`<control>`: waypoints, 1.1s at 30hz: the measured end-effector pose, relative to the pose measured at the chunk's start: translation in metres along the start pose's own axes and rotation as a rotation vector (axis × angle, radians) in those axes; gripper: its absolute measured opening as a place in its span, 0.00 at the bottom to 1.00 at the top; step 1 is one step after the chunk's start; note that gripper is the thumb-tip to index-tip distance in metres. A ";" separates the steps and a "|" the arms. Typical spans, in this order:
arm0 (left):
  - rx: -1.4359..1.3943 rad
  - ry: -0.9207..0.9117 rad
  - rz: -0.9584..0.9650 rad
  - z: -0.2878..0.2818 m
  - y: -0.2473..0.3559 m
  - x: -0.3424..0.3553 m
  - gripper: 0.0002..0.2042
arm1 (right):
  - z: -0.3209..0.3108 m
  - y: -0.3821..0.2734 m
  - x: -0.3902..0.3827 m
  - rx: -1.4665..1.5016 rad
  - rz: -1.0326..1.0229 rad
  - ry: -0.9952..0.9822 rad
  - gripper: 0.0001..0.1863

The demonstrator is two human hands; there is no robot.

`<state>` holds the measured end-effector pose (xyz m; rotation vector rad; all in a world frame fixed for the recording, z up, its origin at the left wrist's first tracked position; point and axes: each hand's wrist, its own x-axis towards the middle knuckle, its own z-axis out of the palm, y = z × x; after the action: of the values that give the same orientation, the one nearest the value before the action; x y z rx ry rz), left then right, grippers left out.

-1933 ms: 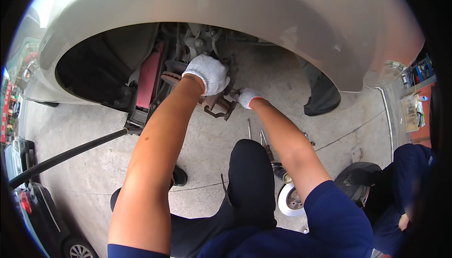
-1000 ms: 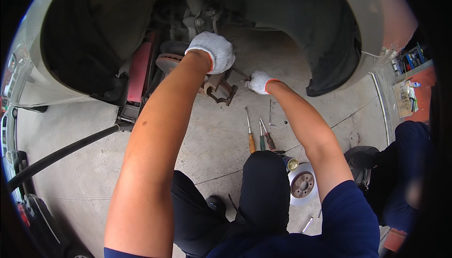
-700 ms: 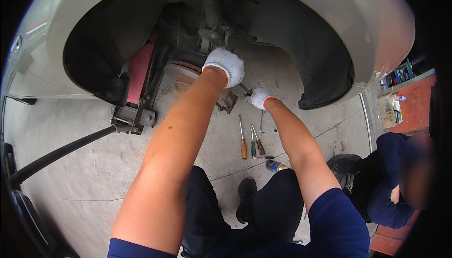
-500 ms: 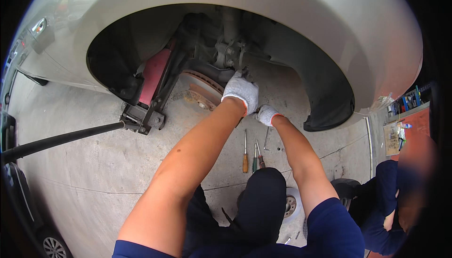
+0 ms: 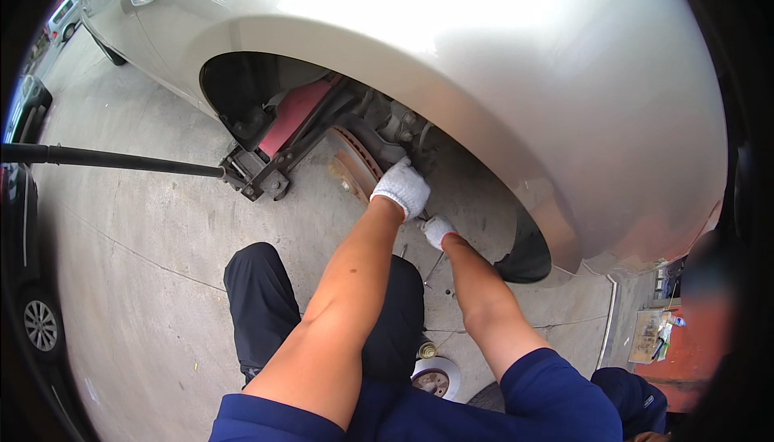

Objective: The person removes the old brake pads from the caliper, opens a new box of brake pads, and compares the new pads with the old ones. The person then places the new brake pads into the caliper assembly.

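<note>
My left hand (image 5: pixel 403 189), in a white knit glove, is closed at the right edge of a rusty brake disc (image 5: pixel 355 160) in the wheel arch. Its palm side is turned away, so what it grips is hidden. Just below and to the right, my right hand (image 5: pixel 438 232), gloved the same way, has its fingers curled close to the left wrist. A small dark bit shows by its fingertips, too little to name. Behind the hands, suspension parts (image 5: pixel 399 126) sit partly in shadow under the silver car fender (image 5: pixel 484 111).
A red floor jack (image 5: pixel 294 119) stands left of the disc, its long black handle (image 5: pixel 129 161) reaching left. Near my knees lie a shiny new disc (image 5: pixel 439 376), a can (image 5: pixel 426 349) and a thin metal tool (image 5: pixel 435 268). A co-worker's dark sleeve (image 5: pixel 633 394) is at lower right.
The view has tilted and shifted, showing more fender. Both hands stay close together beside the disc. My knees have moved left in the picture, and the screwdrivers on the floor are now mostly hidden.
</note>
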<state>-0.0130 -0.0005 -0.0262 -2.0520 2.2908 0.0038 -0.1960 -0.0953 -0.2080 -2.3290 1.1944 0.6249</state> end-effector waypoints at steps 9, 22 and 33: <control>-0.104 -0.029 0.012 -0.025 0.000 -0.006 0.11 | 0.019 0.041 0.027 0.046 0.024 0.057 0.32; -0.168 0.057 0.012 -0.010 -0.006 -0.009 0.10 | 0.006 0.050 -0.003 -0.036 0.068 -0.004 0.28; -0.166 0.047 -0.013 -0.001 -0.005 -0.007 0.11 | -0.009 0.042 -0.026 -0.175 0.089 -0.032 0.29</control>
<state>-0.0077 0.0057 -0.0242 -2.1664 2.3797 0.1520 -0.2427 -0.1064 -0.1940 -2.4082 1.2808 0.8249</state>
